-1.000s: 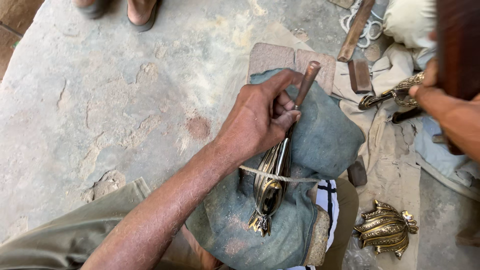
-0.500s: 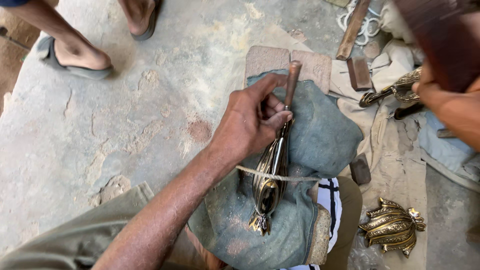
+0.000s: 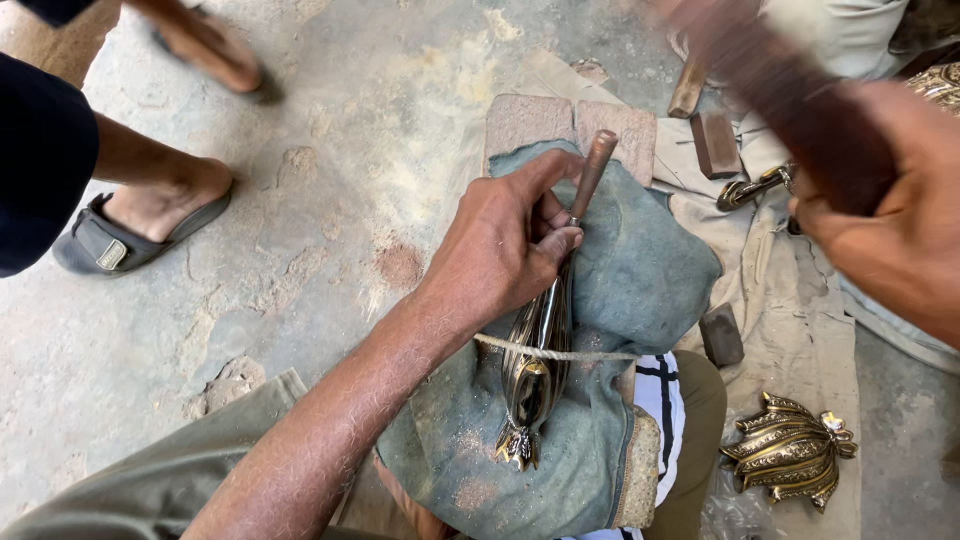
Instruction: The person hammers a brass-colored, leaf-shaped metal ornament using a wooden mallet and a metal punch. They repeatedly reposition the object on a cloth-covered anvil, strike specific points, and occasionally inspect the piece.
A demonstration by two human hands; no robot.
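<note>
The left hand [image 3: 505, 245] is closed around a thin chisel [image 3: 590, 175], its wooden handle poking up past the thumb and its tip set on a shiny brass piece [image 3: 535, 370]. That piece lies just below the hand on a blue-grey cloth pad [image 3: 640, 270], lashed down by a cord [image 3: 560, 353]. Off to the right the right hand [image 3: 890, 230] grips a dark wooden mallet [image 3: 790, 100] — blurred, raised well above the chisel. Below it lies an ornate brass casting [image 3: 790, 450]; far left of the hands, another person's sandalled foot [image 3: 140, 220].
</note>
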